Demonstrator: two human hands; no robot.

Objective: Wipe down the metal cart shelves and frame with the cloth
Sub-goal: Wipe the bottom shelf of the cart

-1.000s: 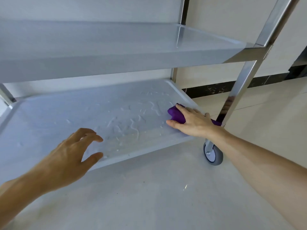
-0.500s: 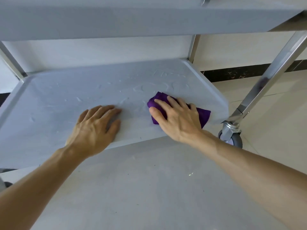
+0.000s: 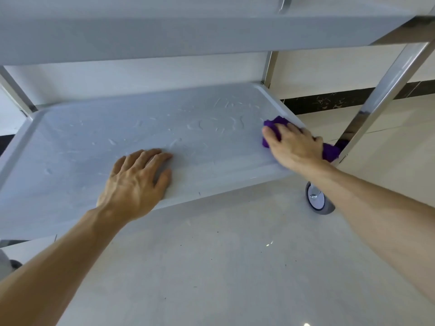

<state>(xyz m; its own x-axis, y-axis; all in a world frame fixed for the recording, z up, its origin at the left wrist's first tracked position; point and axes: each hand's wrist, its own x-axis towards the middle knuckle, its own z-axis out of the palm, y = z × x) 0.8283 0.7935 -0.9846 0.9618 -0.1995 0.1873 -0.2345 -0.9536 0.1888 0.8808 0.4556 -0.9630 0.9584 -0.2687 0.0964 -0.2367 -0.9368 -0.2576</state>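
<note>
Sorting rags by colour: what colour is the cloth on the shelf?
Purple cloth, seen in the head view.

your left hand (image 3: pixel 136 182): flat, palm down, fingers straight and together | your right hand (image 3: pixel 293 144): reached out further, palm down, fingers spread, pressing | both forearms bare

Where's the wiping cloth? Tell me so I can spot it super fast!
Find the metal cart's lower shelf and follow it to its right end. There the right hand presses on the cloth. It is the only purple thing among grey metal.
</note>
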